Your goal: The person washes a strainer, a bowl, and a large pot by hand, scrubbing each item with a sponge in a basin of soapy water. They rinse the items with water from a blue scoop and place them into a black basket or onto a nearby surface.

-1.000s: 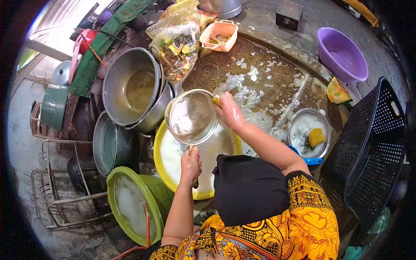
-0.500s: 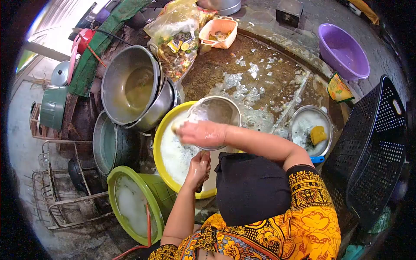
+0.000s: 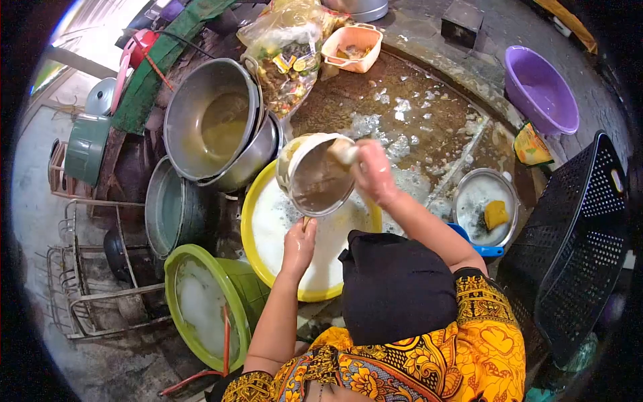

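My left hand (image 3: 299, 248) is closed around the handle of a saucepan (image 3: 323, 182), which is tilted with its mouth toward me. At the pan's upper right rim, my right hand (image 3: 375, 173) grips a pale scrubbing sponge (image 3: 343, 152), its fingers partly hidden. Below the pan stands a yellow tub (image 3: 321, 295) of white, sudsy water. To the right, a metal bowl (image 3: 462, 191) holds foam and a yellow sponge (image 3: 496, 214). A blue-handled utensil (image 3: 487, 251) lies against that bowl.
Big metal pots (image 3: 177, 127) stack at the left, above a green bucket (image 3: 175, 275) of soapy water. A black perforated basket (image 3: 569, 268) and a purple basin (image 3: 536, 107) stand right. Farther back are a bag of scraps (image 3: 295, 80) and an orange basket (image 3: 362, 63). Suds wet the floor.
The saucepan has turned and tilted, so its inside faces me more. My right hand has moved from the pan's left side to its upper right rim with the sponge. The camera view has shifted slightly.
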`<state>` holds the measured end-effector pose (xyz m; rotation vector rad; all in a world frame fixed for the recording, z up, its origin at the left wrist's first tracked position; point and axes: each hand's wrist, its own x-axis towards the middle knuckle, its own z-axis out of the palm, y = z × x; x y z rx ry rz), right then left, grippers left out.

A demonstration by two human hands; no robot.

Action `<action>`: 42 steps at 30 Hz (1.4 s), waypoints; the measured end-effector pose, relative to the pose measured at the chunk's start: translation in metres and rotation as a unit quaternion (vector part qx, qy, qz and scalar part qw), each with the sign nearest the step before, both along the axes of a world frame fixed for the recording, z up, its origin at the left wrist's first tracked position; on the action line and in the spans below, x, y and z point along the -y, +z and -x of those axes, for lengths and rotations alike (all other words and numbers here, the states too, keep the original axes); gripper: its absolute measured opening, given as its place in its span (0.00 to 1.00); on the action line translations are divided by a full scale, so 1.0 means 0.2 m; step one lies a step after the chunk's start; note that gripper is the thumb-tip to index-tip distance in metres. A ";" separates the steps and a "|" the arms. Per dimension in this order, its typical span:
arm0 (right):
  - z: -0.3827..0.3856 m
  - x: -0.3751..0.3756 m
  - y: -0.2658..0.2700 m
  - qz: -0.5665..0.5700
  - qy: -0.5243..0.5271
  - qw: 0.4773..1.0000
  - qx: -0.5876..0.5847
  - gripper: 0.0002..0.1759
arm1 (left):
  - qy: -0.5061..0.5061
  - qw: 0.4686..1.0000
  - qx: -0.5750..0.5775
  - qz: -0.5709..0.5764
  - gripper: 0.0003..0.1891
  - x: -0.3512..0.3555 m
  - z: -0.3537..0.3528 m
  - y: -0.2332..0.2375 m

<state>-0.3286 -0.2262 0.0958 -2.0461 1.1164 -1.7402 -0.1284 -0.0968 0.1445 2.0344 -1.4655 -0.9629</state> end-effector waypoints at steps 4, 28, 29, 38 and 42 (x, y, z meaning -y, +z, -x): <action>0.15 0.04 0.14 0.011 -0.051 0.998 0.032 0.16 | -0.020 0.997 0.019 0.078 0.14 -0.01 -0.04 -0.11; 0.11 0.09 0.04 0.002 0.110 0.986 -0.126 0.16 | 0.102 0.948 -0.278 -0.115 0.13 0.03 0.07 0.08; 0.09 0.09 0.04 -0.039 0.094 0.990 -0.093 0.16 | 0.103 0.948 -0.278 -0.115 0.13 0.04 0.07 0.08; -0.02 -0.18 -0.08 -0.134 0.252 0.956 -0.074 0.10 | 0.122 0.943 -0.298 -0.082 0.12 0.10 0.00 -0.03; 0.08 -0.24 -0.06 -0.211 0.225 0.950 -0.041 0.09 | 0.050 0.989 0.079 0.115 0.14 0.04 -0.03 0.02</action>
